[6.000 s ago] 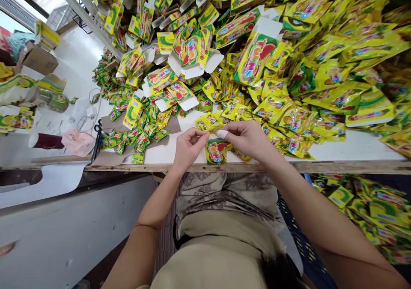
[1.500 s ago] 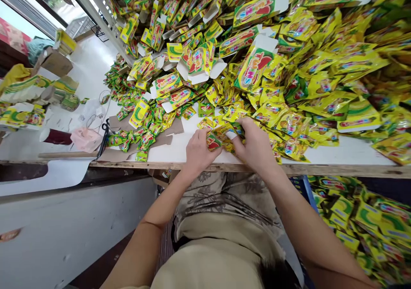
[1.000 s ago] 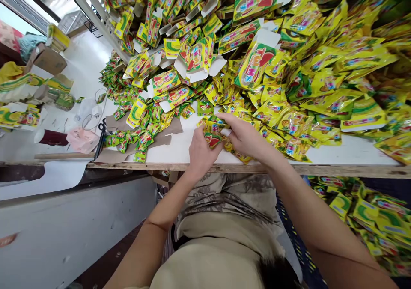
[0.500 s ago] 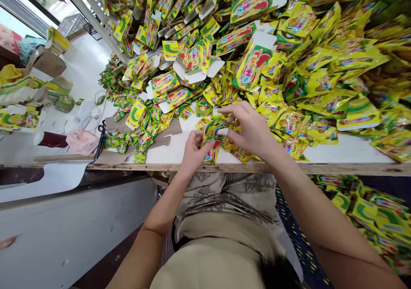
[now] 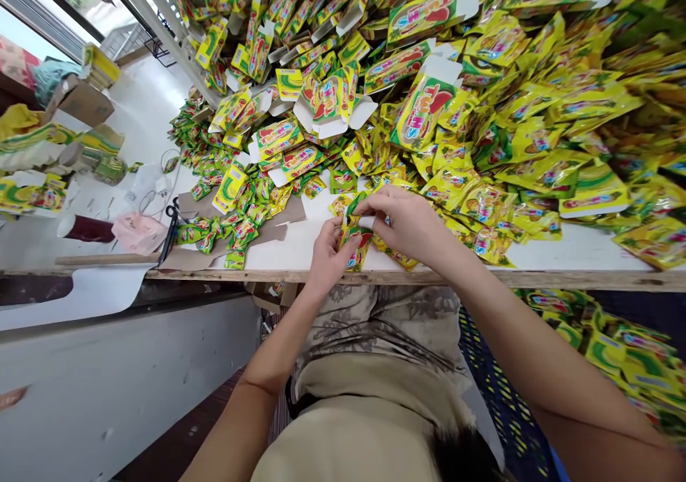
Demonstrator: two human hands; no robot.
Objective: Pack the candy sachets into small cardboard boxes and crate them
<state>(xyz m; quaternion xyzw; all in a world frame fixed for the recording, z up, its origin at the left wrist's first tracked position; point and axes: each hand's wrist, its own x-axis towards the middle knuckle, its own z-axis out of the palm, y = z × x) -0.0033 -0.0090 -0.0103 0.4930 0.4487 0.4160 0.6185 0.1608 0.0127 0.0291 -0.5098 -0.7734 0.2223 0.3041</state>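
Observation:
My left hand (image 5: 329, 246) is closed around a small green-and-yellow candy box (image 5: 360, 252) with a watermelon print, near the table's front edge. A white flap stands out at the box's upper end. From that end a green-and-yellow candy packet (image 5: 354, 206) sticks out. My right hand (image 5: 401, 219) is closed, with its fingertips on the packet and its thumb by the white flap. Its fingers partly hide the packet and the box opening. Yellow candy packets (image 5: 396, 253) lie beneath and beside the hands.
Yellow packets (image 5: 536, 132) and printed boxes (image 5: 423, 111) are heaped behind and to the right. Green-wrapped candies (image 5: 244, 228) lie at left, near black scissors (image 5: 170, 228), a pink bag (image 5: 138, 232) and a dark red roll (image 5: 86, 228). More boxes (image 5: 616, 353) lie below the wooden edge (image 5: 562, 280).
My right hand has come down and left to the box's upper end, and its fingers have closed on the packet there. My left hand keeps holding the box.

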